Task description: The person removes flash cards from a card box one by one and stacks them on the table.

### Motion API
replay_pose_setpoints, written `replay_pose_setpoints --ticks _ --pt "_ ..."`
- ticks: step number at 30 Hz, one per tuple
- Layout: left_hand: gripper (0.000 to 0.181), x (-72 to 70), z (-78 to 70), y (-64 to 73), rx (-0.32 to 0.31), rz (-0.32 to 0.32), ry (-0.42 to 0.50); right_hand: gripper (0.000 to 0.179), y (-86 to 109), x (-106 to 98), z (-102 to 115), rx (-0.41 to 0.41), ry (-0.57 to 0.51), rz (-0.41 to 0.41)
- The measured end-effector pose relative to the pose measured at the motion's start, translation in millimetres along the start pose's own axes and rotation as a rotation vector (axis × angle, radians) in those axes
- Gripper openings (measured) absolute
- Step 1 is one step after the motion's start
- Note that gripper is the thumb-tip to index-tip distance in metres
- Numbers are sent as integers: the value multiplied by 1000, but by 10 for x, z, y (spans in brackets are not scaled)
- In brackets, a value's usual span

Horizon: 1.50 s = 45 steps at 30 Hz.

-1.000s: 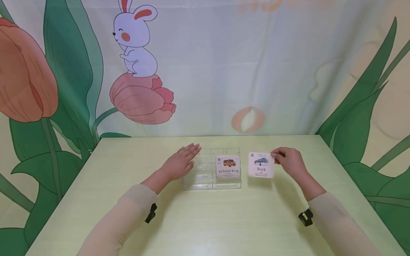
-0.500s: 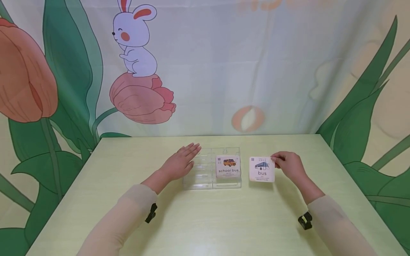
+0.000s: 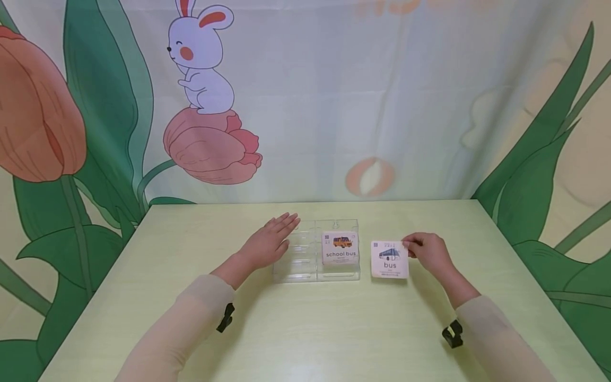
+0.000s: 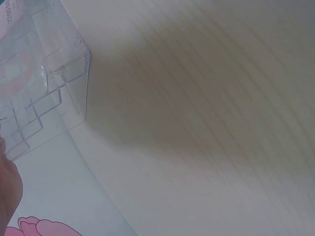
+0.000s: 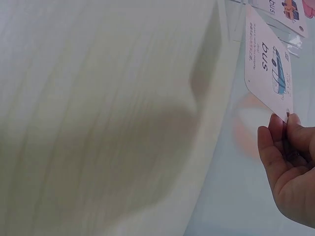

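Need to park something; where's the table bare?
Bare table: near strip between the sleeves, left of the left hand, right of the right hand. Crowded: the middle, with clear rack, school bus card and the bus card held alongside.

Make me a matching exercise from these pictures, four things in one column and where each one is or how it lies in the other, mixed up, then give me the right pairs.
Things
1. school bus card
2. bus card
3. left hand
4. rabbit

Places and states
A. Fingers straight, at the left end of the clear rack
B. Pictured sitting on a pink tulip
C. Pinched by the right hand
D. In the right section of the clear rack

Pairs: 1-D, 2-C, 3-A, 4-B
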<state>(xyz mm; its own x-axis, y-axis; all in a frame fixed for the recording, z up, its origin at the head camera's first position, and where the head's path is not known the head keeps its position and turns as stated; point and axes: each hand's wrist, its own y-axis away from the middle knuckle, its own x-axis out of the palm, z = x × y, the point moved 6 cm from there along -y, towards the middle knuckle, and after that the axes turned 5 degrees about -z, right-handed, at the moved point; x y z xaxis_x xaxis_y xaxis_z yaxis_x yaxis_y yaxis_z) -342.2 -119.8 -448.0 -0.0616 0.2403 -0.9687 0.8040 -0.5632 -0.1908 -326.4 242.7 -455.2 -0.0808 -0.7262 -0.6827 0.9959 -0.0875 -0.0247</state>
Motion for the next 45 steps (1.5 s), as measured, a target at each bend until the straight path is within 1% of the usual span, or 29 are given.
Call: replay_pose_setpoints --ticks 8,15,25,32,40,45 --pt "57 4 6 -10 0 6 -3 24 -15 67 -96 10 -3 19" --pt "57 -11 -1 -10 4 10 6 23 -30 106 -146 2 -1 43" --pt "57 -27 -14 0 13 -10 0 22 -61 161 -229 38 -14 61" --pt "57 -6 5 0 5 2 8 20 -78 230 -291 46 -19 70" --pt "58 -2 17 -5 -3 5 2 20 -86 254 -294 61 -2 76" --pt "58 17 26 -1 -8 9 -1 21 -81 281 -322 88 10 92"
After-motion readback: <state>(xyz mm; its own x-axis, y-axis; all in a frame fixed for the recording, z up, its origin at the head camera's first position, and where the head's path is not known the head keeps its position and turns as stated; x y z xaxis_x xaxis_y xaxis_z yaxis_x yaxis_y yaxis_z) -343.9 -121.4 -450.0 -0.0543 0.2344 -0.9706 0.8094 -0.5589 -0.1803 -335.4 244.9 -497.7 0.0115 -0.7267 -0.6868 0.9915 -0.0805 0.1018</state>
